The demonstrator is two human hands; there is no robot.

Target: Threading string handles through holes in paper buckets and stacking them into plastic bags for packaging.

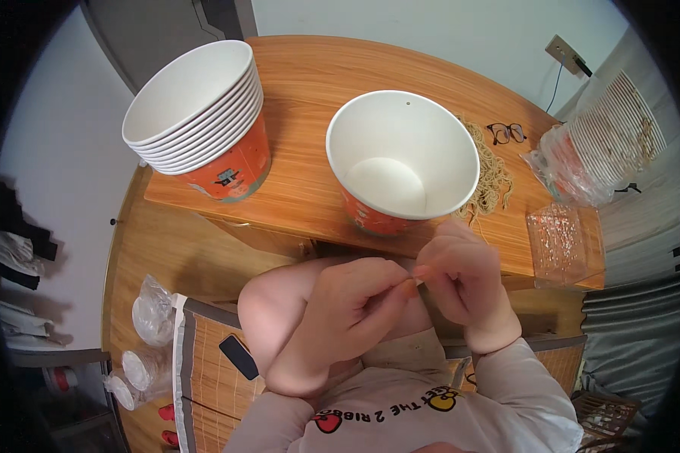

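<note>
My left hand (359, 302) and my right hand (465, 275) meet above my lap, just in front of the table edge. Both are closed in a pinch, fingertips almost touching. Whatever they pinch is too small to make out. Beyond them stands a large paper bucket (381, 185), white inside and orange outside, with a small dark spot or hole below its far rim. To its right lies a heap of tan cord (493, 181). A strand runs from the heap toward my right hand; whether it reaches the fingers I cannot tell.
A nested stack of paper buckets (230, 170) stands at the table's left. On the right are eyeglasses (506, 134), a plastic-wrapped bucket stack (593, 151) and a clear box (557, 241) of small shiny pieces. A phone (239, 356) lies left of my leg, near bagged containers (137, 370).
</note>
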